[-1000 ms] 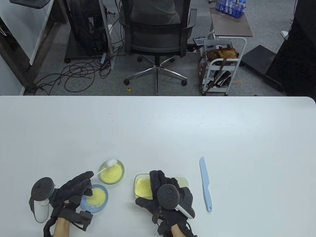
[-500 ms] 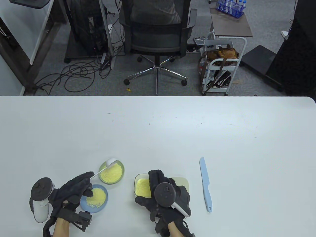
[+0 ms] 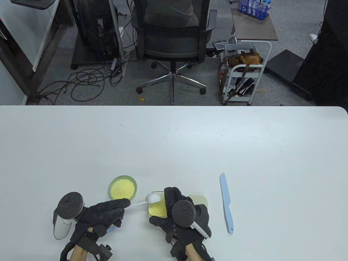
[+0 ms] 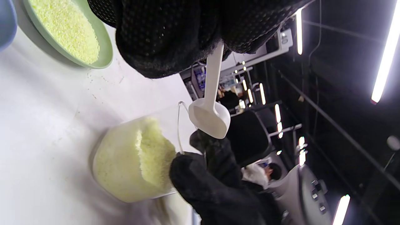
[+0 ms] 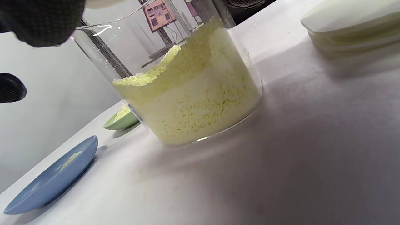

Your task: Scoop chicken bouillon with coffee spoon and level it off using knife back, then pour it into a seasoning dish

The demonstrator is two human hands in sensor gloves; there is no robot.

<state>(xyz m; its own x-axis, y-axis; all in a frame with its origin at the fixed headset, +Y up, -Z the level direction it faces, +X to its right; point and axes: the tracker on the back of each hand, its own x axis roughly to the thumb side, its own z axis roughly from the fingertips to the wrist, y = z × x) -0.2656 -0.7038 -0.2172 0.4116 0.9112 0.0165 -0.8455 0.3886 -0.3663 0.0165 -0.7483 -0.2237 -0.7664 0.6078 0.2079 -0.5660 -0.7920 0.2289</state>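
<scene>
The left hand pinches the handle of the white coffee spoon — its bowl hangs over the rim of the clear bouillon container. The right hand wraps around that container. The green seasoning dish holds granules. The blue knife lies well apart to the right, untouched.

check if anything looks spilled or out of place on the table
A few loose yellow grains lie scattered on the white table beside the green dish, seen in the left wrist view. The glass jar's bouillon surface slopes unevenly. Otherwise nothing stands out; the blue knife lies flat, untouched.
</scene>
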